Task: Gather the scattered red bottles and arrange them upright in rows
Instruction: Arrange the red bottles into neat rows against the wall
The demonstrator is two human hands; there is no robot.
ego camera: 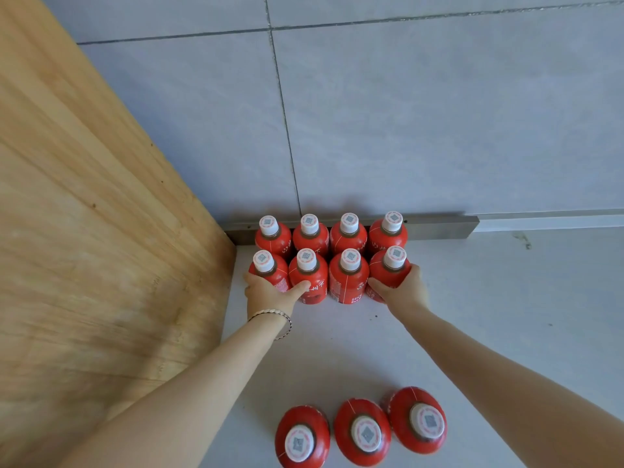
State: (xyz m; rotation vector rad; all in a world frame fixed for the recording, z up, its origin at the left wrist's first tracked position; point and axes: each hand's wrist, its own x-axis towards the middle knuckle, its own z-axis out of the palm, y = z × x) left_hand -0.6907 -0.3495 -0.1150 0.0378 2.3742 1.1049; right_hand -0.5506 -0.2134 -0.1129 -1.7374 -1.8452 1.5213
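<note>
Red plastic filled the curl of both hands. The left hand (268, 293) wrapped the front-left bottle (270, 275), its fingers (250, 280) hooked round the bottle's outer side and its thumb pressed against the neighbouring second bottle (309, 276). A thin bracelet (275, 315) circled that wrist. The right hand (403, 288) cupped the front-right bottle (388, 270), thumb across its near face and fingers (413, 268) bent round the far side. Between the two held bottles stood the second bottle and a third bottle (347, 276), all four touching in a front row. Directly behind them a back row of four bottles (329, 234) stood upright against a metal strip (439, 226) at the foot of the grey tiled wall (405, 113). Every bottle carried a white cap. To the left rose a wooden panel (84, 214), just beside the rows. Well apart, near the bottom edge, three more upright bottles (363, 430) stood side by side on the pale surface (489, 298).
</note>
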